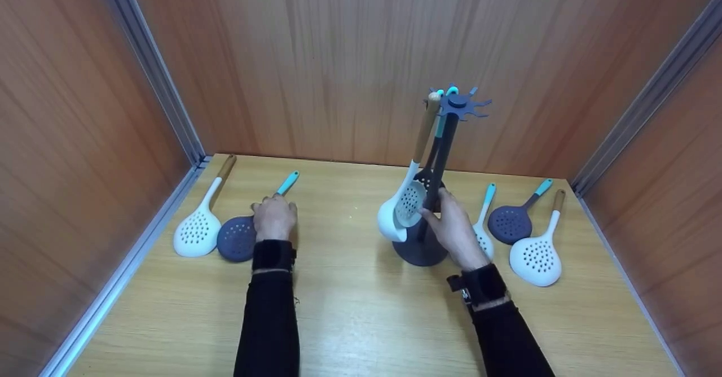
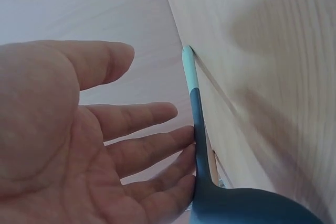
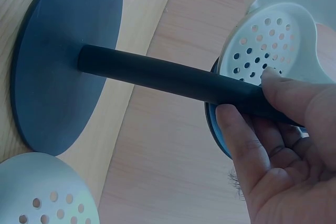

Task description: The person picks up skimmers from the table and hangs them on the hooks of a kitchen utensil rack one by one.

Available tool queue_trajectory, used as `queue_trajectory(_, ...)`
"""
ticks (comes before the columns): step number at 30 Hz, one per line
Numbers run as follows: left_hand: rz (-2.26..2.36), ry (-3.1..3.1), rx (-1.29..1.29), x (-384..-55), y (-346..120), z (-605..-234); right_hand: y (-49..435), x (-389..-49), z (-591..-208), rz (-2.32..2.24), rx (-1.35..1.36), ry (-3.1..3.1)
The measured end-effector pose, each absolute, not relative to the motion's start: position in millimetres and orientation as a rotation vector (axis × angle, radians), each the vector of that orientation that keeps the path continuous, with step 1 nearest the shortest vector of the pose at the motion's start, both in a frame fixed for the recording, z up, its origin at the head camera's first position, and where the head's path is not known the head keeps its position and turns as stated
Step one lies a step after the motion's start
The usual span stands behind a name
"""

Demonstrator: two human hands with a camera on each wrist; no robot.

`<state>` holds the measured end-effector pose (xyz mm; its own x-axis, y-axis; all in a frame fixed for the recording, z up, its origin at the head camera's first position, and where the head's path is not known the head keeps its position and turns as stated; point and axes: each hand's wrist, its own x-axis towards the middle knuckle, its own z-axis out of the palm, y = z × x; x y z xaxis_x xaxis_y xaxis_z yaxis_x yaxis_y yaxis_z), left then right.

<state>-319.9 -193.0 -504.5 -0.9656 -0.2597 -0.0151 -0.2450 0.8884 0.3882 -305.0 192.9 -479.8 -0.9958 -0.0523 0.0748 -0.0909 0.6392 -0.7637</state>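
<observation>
At the left, my left hand (image 1: 274,217) is over the dark skimmer (image 1: 237,239) with a turquoise handle end. In the left wrist view its fingers (image 2: 152,145) lie against the skimmer's dark handle (image 2: 199,129), thumb apart from it. My right hand (image 1: 456,229) grips the black post (image 3: 173,80) of the utensil stand (image 1: 420,251) between thumb and fingers. From the stand's hooked top hang a white ladle (image 1: 389,219) with a wooden handle, a white slotted spoon (image 1: 410,202) and a dark perforated utensil (image 1: 423,177), partly hidden.
A white skimmer (image 1: 197,233) with a wooden handle lies left of the dark one. Right of the stand lie a white slotted spoon (image 1: 483,240), another dark skimmer (image 1: 510,223) and a white skimmer (image 1: 536,259). Wooden panels (image 1: 350,66) enclose the table's back and sides.
</observation>
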Motion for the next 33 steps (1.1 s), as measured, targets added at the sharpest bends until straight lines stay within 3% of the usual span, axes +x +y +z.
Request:
queue_trajectory(7, -0.492, -3.038, 0.357, -326.3, -201.9, -508.1, 193.1, -306.5, -478.6, 1.308, 0.148, -2.780)
queue_trajectory(14, -0.417, -3.068, 0.410, -372.8, -224.8, -549.5, 195.1, -304.4, -481.4, 1.256, 0.192, -2.755)
queue_trajectory(21, -0.303, -3.238, 0.434, -364.6, -214.4, -517.5, 194.9, -304.9, -481.4, 1.252, 0.184, -2.761)
queue_trajectory(30, -0.078, -3.138, 0.321, -400.1, -248.7, -559.1, 193.8, -305.8, -480.9, 1.278, 0.160, -2.796)
queue_trajectory(33, -0.090, -3.180, 0.295, -390.6, -246.5, -537.6, 194.7, -306.1, -480.6, 1.289, 0.148, -2.797)
